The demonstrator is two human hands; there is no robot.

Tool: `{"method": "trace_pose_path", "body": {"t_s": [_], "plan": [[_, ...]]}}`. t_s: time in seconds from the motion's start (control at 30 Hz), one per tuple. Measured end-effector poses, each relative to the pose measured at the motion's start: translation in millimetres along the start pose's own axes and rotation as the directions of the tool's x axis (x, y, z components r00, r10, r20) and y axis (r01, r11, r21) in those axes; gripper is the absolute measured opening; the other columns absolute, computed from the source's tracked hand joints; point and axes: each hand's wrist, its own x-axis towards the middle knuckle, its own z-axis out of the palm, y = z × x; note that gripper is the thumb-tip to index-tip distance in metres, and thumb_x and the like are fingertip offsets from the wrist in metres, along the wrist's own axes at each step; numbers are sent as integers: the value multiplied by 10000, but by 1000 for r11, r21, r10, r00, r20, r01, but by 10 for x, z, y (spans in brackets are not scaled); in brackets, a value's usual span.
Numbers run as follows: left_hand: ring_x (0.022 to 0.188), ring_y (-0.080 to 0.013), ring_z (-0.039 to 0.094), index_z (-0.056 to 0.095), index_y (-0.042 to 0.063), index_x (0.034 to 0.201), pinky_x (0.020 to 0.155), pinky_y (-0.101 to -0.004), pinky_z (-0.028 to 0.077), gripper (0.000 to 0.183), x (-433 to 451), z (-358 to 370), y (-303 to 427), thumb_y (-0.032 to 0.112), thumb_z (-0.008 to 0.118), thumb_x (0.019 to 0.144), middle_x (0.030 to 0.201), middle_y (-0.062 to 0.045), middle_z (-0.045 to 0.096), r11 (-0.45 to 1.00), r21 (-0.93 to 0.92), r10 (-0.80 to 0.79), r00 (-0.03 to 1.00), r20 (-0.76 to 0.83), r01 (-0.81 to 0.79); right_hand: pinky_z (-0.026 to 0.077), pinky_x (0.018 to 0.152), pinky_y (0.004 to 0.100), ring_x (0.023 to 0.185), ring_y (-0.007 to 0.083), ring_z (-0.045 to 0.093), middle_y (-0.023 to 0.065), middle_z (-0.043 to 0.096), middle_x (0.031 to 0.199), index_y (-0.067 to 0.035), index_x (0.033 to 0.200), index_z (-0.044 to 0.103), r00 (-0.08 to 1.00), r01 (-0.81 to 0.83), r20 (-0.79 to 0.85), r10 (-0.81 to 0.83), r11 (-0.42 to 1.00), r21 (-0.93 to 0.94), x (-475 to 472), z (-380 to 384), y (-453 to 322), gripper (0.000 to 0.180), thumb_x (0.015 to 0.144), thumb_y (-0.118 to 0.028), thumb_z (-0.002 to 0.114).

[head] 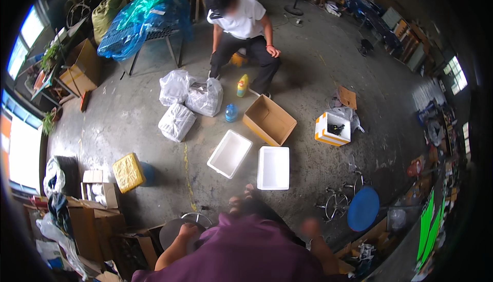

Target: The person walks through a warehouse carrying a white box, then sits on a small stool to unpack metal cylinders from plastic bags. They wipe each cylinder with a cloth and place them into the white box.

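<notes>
My left hand (188, 230) rests at the edge of a round dark stool seat (171, 232). Out to my right, my right hand (311, 227) is blurred, with no object visible in it. On the concrete floor before me lie two white foam pieces, one tilted in its lie (230, 154) and one straight (273, 168), both box-shaped and showing their insides. An open cardboard box (269, 121) stands just beyond them. Left of it are a blue plastic bottle (231, 113), a yellow bottle (242, 85) and several white plastic bags with contents (204, 97).
A seated person in a white shirt (246, 18) faces me. A taped foam box (333, 129) holds dark items at the right. Nearby are a blue round stool (363, 208) and a yellow-wrapped block (129, 172). Cardboard boxes (83, 228) crowd the lower left.
</notes>
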Motion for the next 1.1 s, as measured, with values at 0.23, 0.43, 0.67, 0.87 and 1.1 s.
{"method": "trace_pose_path", "body": {"t_s": [0.23,0.43,0.67,0.87,1.1], "plan": [[681,-143,635,660,-32,945,634,-289,508,270,-156,175,488,186,674,787,797,-94,681,996,-75,27,974,-226,-44,502,656,442,739,298,634,131,645,777,-86,733,675,940,268,231,-252,963,-38,400,-475,-213,168,772,-226,592],[716,-151,649,639,-57,1003,650,-286,514,300,-26,355,938,170,670,809,828,-114,687,977,-163,100,972,-212,-137,473,648,447,714,320,596,136,606,749,-85,764,659,819,548,266,-509,831,-96,679,-680,-60,184,798,-243,572],[824,-199,670,655,-28,1018,734,-320,526,311,-376,372,766,204,660,812,925,-136,692,971,-223,8,949,-316,-83,444,658,480,730,371,593,173,615,752,-36,789,660,901,219,320,-291,945,244,1445,-1546,-665,244,802,-266,577],[788,-214,669,676,-9,988,719,-341,521,288,-311,228,476,227,653,824,866,-130,692,973,-231,-99,925,-366,13,499,533,386,634,265,636,123,676,751,-64,890,660,947,272,86,-310,915,298,2759,-1199,-1115,253,868,-291,552],[576,-163,589,649,-1,1040,521,-317,478,232,-190,-414,168,153,644,866,708,-72,637,881,-474,-200,895,-398,-14,459,374,314,442,213,593,114,592,564,23,740,607,821,-259,567,-74,836,484,3400,-1522,-2489,368,918,-290,533]]}}
